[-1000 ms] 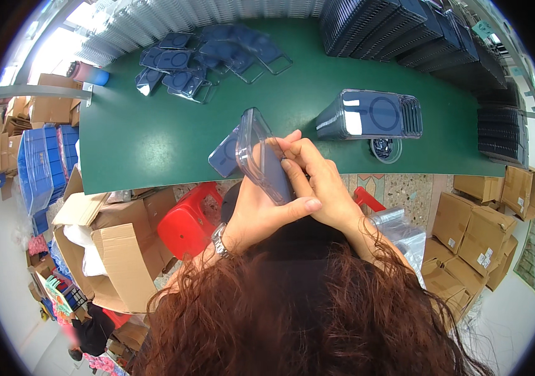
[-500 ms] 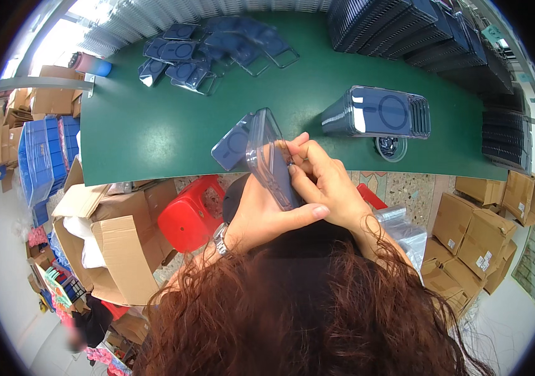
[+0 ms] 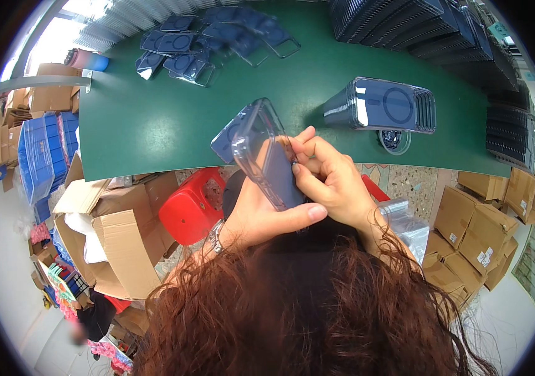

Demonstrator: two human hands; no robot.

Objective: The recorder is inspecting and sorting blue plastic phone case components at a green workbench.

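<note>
My left hand holds a clear phone case with a dark insert, tilted up over the near edge of the green table. My right hand pinches the case's right edge with its fingertips. A second case-like piece shows just behind the held one. A row of stacked clear cases stands on the table to the right of my hands, with a round black ring beside it. My hair covers my forearms.
Loose cases lie at the table's far left. Dark stacked trays line the far right. Under the table stand a red stool, open cardboard boxes on the left, more boxes on the right, blue crates.
The case and both hands have shifted slightly as my head moved; the right fingers keep working along the case's edge. The grip is unchanged.
</note>
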